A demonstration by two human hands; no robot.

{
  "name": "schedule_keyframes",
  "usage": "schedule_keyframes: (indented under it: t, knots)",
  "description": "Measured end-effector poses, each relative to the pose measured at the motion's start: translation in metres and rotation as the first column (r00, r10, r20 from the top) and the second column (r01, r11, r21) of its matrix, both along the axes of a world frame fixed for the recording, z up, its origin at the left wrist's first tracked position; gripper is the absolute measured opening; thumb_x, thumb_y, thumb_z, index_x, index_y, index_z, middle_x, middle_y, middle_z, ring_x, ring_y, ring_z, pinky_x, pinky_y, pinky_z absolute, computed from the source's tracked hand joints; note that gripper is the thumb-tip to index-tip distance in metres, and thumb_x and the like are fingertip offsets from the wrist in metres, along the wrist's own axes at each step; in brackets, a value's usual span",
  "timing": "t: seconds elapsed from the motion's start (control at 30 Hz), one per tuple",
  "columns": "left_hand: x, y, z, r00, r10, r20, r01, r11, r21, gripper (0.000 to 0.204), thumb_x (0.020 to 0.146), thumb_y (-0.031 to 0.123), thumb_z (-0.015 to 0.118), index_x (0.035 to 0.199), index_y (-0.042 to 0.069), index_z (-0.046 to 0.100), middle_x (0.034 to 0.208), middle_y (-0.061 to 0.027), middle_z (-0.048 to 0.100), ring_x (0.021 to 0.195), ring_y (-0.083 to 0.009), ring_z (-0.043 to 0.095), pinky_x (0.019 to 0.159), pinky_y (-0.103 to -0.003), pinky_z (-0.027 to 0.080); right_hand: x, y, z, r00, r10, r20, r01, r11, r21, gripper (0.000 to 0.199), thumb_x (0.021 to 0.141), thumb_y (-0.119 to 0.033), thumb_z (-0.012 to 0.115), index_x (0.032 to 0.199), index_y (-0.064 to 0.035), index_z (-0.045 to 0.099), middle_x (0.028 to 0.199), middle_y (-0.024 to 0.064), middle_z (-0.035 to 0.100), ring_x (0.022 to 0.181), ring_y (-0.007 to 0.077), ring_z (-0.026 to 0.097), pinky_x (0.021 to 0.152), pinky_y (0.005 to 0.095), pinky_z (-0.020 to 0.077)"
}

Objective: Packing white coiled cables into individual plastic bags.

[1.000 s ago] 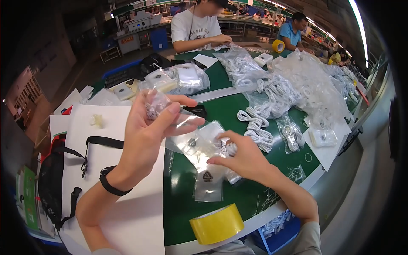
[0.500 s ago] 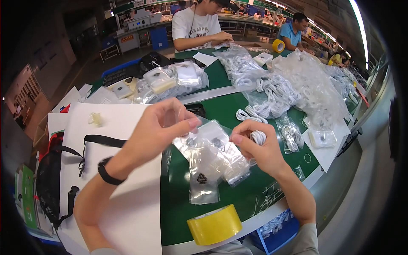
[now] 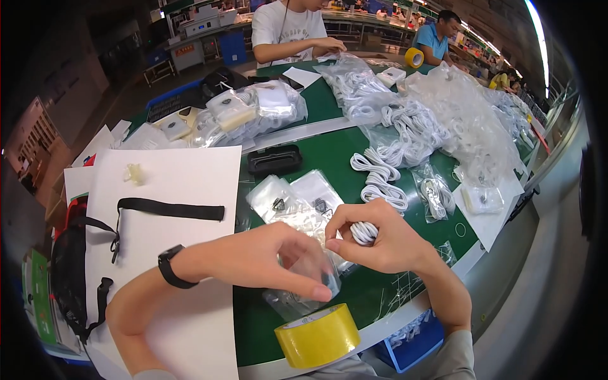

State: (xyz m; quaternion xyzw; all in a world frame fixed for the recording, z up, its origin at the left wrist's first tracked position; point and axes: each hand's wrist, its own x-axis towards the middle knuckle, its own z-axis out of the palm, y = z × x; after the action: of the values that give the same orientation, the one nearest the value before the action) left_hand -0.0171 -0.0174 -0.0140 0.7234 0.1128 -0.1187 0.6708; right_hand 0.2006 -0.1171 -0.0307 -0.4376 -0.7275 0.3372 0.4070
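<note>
My left hand, a dark band on its wrist, is low over the green table with its fingers curled on a thin clear plastic bag. The fingertips are partly smeared by motion. A small coil of white cable sits in my right hand, whose thumb and forefinger are pinched together just beside the left hand. Under and beyond both hands lie flat clear bags with dark printed marks. More coiled white cables rest past my right hand.
A yellow tape roll stands at the near edge above a blue bin. White paper with a black strap covers the left side. A black tray and heaped bagged cables lie farther off. Two people work across the table.
My left hand has come down and nearer, bringing the clear bag below it. My right hand has shifted slightly left and down with the cable coil. The black tray is now uncovered.
</note>
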Motion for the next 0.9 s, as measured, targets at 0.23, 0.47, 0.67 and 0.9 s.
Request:
schedule_keyframes:
  t: [0.23,0.47,0.67,0.9]
  knots:
    - [0.006,-0.002,-0.018,0.894,0.439,0.088,-0.442,0.896,0.027,0.018,0.090,0.013,0.075,0.090,-0.005,0.071,0.080,-0.0074,0.073,0.072,-0.0087,0.066,0.069,-0.023,0.052,0.001,0.005,-0.001,0.920,-0.332,-0.207,0.317,0.943,-0.101,0.019,0.094,-0.007,0.064,0.112,-0.0015,0.060,0.079,-0.0025,0.050,0.068,0.0060,0.044,0.064,0.0241,0.0385]
    - [0.007,-0.001,-0.023,0.816,0.514,0.266,-0.568,0.798,0.201,0.014,0.091,0.012,0.073,0.092,-0.002,0.078,0.081,-0.0080,0.076,0.070,-0.0063,0.065,0.068,-0.022,0.052,0.015,0.009,-0.002,0.873,-0.279,-0.401,0.292,0.956,-0.029,0.018,0.103,-0.016,0.050,0.111,-0.0009,0.056,0.089,0.0066,0.063,0.090,0.0126,0.057,0.084,0.0267,0.0443]
    - [0.003,-0.001,-0.028,0.812,0.474,0.341,-0.568,0.778,0.269,0.020,0.096,0.015,0.067,0.100,-0.002,0.076,0.078,-0.0054,0.073,0.070,-0.0052,0.059,0.065,-0.022,0.048,0.027,0.009,0.002,0.893,-0.388,-0.229,0.412,0.909,0.068,0.032,0.106,-0.029,0.045,0.104,-0.0013,0.061,0.085,0.0108,0.070,0.081,0.0135,0.062,0.083,0.0271,0.0461]
    - [0.005,-0.002,-0.032,0.806,0.435,0.402,-0.537,0.822,0.187,0.026,0.101,0.019,0.059,0.104,-0.002,0.075,0.083,-0.0075,0.073,0.072,-0.0064,0.057,0.067,-0.027,0.047,0.031,0.008,-0.003,0.848,-0.167,-0.502,0.260,0.958,0.120,0.032,0.106,-0.034,0.048,0.101,-0.0038,0.056,0.093,0.0165,0.071,0.073,0.0113,0.065,0.062,0.0207,0.0485]
